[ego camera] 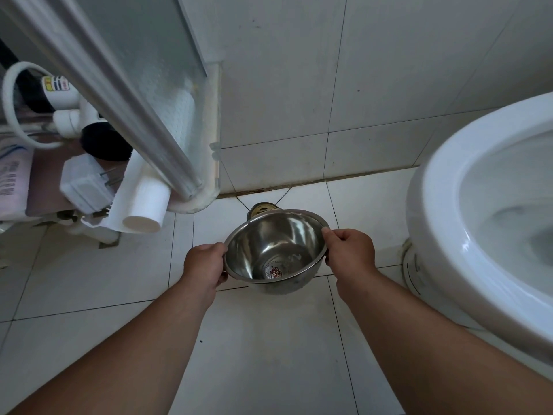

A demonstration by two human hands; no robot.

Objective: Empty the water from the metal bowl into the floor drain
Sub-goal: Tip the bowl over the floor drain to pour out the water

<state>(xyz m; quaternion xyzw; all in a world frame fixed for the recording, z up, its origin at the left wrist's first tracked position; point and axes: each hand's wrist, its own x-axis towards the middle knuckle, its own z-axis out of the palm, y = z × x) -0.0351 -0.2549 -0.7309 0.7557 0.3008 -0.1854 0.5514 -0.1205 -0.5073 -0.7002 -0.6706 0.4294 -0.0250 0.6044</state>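
Note:
A shiny metal bowl hangs above the white tiled floor, held by its rim on both sides. My left hand grips the left edge and my right hand grips the right edge. The bowl's mouth tips toward me, and a red mark shows on its bottom. I cannot tell whether any water is in it. Just beyond the bowl's far rim, the round floor drain sits near the wall, partly hidden by the bowl.
A white toilet fills the right side. At the left stand a metal-framed glass door, white pipes and clutter behind it. Tiled wall rises right behind the drain.

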